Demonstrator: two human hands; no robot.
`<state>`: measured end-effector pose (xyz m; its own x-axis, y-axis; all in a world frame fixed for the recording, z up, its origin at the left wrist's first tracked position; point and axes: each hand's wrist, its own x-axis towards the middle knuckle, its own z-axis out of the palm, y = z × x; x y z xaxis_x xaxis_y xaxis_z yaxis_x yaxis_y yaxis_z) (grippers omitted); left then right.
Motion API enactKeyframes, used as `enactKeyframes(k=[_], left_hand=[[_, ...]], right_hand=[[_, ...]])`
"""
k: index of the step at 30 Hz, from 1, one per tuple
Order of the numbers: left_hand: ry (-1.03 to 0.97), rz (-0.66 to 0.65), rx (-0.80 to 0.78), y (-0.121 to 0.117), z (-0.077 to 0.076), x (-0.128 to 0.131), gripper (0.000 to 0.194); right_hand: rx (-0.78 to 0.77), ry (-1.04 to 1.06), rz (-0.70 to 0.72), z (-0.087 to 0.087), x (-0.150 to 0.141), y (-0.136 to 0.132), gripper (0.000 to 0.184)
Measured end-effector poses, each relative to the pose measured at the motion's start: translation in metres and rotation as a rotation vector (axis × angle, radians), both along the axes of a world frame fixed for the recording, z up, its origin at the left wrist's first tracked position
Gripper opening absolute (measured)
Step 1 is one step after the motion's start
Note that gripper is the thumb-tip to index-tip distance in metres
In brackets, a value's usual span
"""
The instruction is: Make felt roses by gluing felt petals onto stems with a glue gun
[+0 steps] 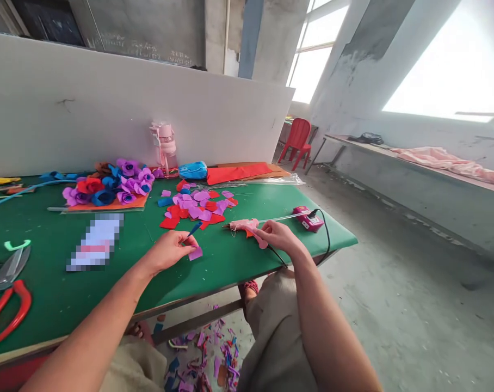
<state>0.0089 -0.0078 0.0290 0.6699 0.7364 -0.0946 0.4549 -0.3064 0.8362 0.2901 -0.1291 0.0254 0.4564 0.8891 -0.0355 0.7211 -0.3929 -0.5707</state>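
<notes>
My left hand (pixel 170 251) is closed in a pinch on a thin stem with a dark blue paper tip (pixel 195 228). A small purple paper petal (pixel 195 253) shows at its fingertips; whether it is held or lies on the table, I cannot tell. My right hand (pixel 283 237) grips the handle of a pink hot glue gun (pixel 244 224), whose nozzle points left. A clear glue stick (pixel 285 216) runs from its back. Beyond my hands lies a loose pile of purple, red and blue paper petals (pixel 193 206).
Finished paper flowers (pixel 112 184) sit at the back left of the green table (pixel 149 296). Red-handled scissors (pixel 16 310) lie at the left. A pink bottle (pixel 165 149) stands at the back. A power socket (pixel 308 219) with a black cord is near the right edge.
</notes>
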Motion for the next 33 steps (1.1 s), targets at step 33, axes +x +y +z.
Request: enactKeyframes(k=[33], left_hand=[[0.28, 0.161, 0.177, 0.003, -0.011, -0.007, 0.015]], right_hand=[[0.091, 0.331, 0.519, 0.03, -0.084, -0.006, 0.039]])
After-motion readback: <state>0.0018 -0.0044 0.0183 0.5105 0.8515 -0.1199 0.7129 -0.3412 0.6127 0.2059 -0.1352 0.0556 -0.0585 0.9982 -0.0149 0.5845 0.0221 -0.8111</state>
